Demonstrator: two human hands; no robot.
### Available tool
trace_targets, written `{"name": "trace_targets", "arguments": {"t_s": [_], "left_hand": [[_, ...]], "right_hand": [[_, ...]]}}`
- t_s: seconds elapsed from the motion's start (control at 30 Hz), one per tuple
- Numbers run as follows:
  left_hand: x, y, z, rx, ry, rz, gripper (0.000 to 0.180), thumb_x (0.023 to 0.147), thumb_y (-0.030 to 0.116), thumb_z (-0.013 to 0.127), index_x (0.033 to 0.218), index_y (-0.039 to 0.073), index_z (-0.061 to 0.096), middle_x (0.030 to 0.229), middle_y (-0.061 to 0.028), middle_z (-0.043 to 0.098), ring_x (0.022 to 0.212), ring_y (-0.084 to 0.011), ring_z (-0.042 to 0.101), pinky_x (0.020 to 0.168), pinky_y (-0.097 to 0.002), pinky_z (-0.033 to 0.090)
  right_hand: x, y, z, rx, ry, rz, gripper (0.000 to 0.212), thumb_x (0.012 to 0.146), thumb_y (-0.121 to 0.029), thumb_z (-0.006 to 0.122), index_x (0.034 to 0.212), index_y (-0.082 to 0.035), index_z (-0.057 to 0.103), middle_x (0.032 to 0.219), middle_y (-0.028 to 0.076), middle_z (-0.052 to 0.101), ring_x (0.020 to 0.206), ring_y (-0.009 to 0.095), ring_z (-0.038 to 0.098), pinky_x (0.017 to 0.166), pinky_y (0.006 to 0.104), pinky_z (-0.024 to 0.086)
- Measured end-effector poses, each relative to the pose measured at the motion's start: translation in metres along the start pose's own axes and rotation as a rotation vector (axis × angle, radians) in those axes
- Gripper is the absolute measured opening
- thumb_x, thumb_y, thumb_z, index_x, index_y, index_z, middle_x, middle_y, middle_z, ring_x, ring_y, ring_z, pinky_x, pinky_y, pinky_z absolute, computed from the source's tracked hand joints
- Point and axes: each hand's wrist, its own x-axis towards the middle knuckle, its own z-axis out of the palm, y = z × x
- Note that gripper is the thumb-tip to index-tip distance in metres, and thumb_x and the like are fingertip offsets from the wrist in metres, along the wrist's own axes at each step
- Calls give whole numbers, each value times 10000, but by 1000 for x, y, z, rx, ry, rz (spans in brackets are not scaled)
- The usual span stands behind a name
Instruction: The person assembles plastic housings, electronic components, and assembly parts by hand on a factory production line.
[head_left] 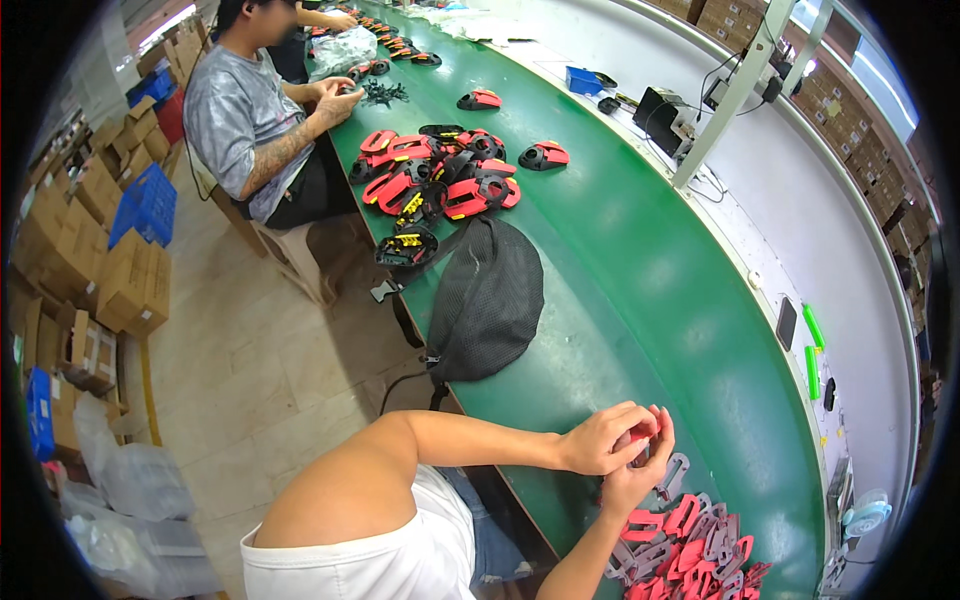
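Observation:
Over the green bench, my left hand [603, 440] and my right hand [637, 476] meet with fingers curled together. Between them is a small red plastic part [627, 440], mostly hidden by the fingers, so its exact shape does not show. Just beneath my right hand lies a heap of red and grey plastic pieces [690, 545], some with long slots. One grey piece [676, 474] sticks up at the heap's far edge, close to my right fingers.
A black mesh bag [485, 300] rests on the green bench [640, 290] left of my hands. Beyond it lies a pile of red-and-black assemblies [440, 175]. A co-worker [250, 120] sits farther along, handling small parts. A phone [787, 323] lies on the right ledge.

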Motion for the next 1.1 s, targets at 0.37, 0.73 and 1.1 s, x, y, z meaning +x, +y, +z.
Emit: {"name": "trace_targets", "arguments": {"t_s": [0.37, 0.73, 1.1], "left_hand": [[-2, 1, 1, 13, -5, -3, 199, 809, 86, 543, 984, -7, 520, 891, -153, 555, 854, -292, 549, 775, -365, 445], [-1, -1, 2, 21, -8, 5, 208, 811, 90, 543, 991, -11, 520, 902, -156, 561, 857, -299, 548, 779, -368, 446], [1, -3, 3, 39, -9, 14, 216, 804, 90, 546, 991, -17, 526, 901, -164, 558, 855, -305, 547, 785, -369, 442]], "right_hand": [[0, -2, -2, 23, -12, 80, 509, 802, -63, 628, 1262, 13, 425, 1235, 149, 495, 1118, 236, 505, 913, 326, 428], [1, -1, -1, -39, -23, 23, 520, 789, -58, 620, 1264, 24, 423, 1218, 155, 508, 1100, 245, 517, 922, 329, 419], [1, 2, -2, -144, -10, -47, 527, 783, -99, 646, 1248, 42, 441, 1189, 179, 534, 1075, 274, 544, 899, 344, 440]]}}
